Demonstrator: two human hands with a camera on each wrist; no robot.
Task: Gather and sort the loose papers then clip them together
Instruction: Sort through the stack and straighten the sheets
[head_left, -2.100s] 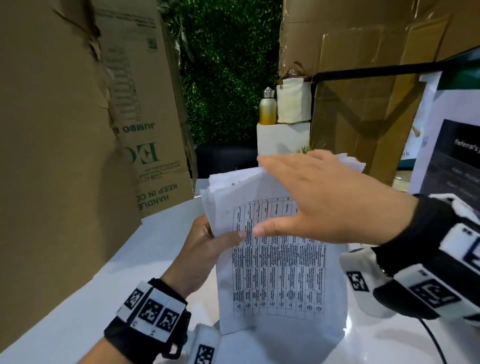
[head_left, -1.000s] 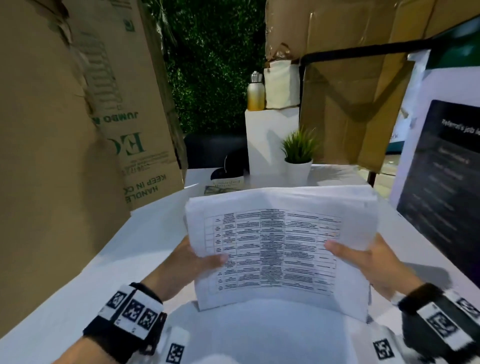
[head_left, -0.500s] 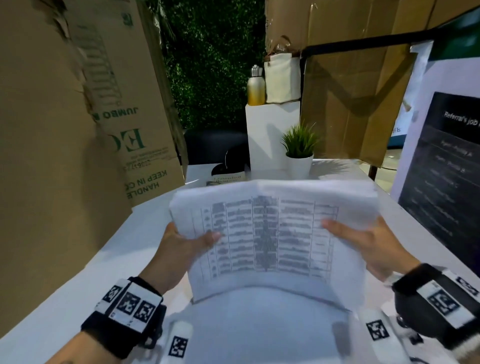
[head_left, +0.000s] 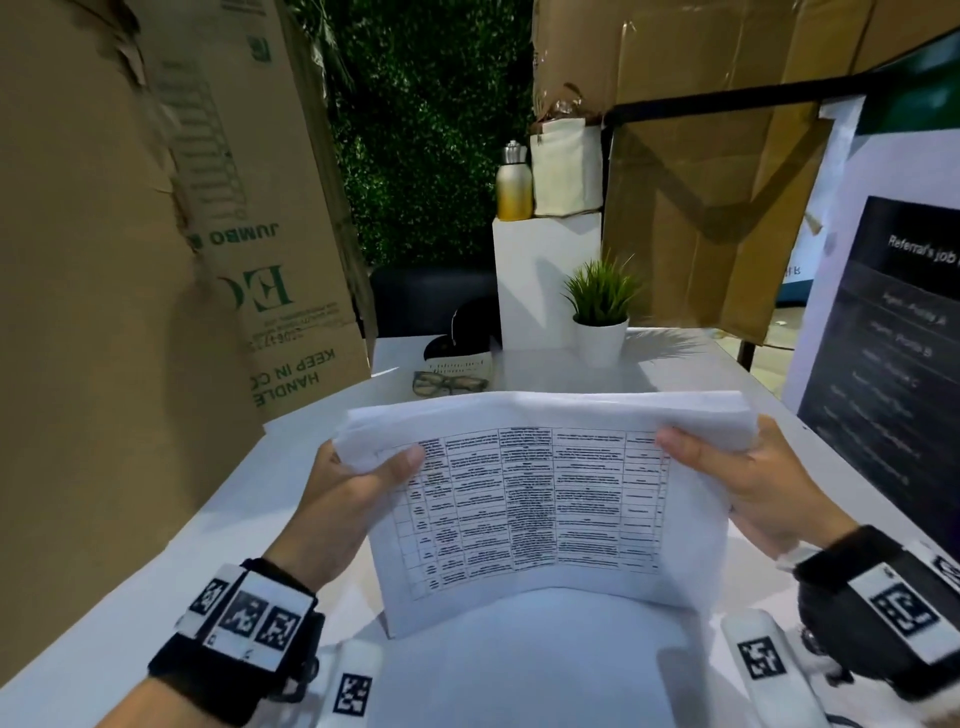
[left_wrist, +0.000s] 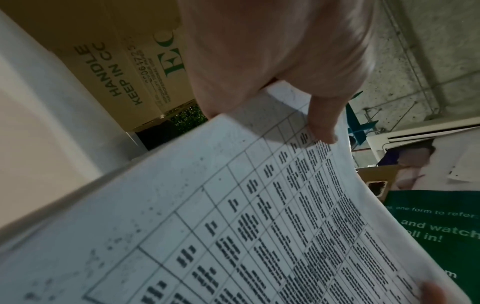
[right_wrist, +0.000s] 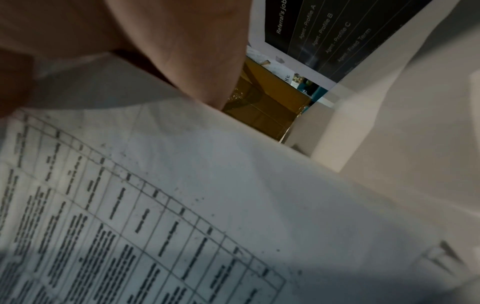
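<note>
A stack of white papers (head_left: 540, 499), its top sheet printed with a table, is held up over the white table (head_left: 156, 571) in landscape, its lower edge near the tabletop. My left hand (head_left: 358, 483) grips the stack's left edge with the thumb on top. My right hand (head_left: 727, 467) grips the right edge, thumb over the printed sheet. The left wrist view shows my left thumb on the papers (left_wrist: 259, 216). In the right wrist view the papers (right_wrist: 182, 205) lie under my right hand (right_wrist: 155, 51). No clip is in view.
Big cardboard boxes (head_left: 130, 260) stand along the table's left side. At the table's far end are glasses (head_left: 449, 383), a book (head_left: 460, 358) and a small potted plant (head_left: 600, 317). A dark printed poster (head_left: 883, 353) stands on the right. More cardboard (head_left: 701, 208) lies behind.
The stack went from upright in my left hand, my right palm on its top, to landscape held by both hands. In the last second it has tilted slightly and dropped lower.
</note>
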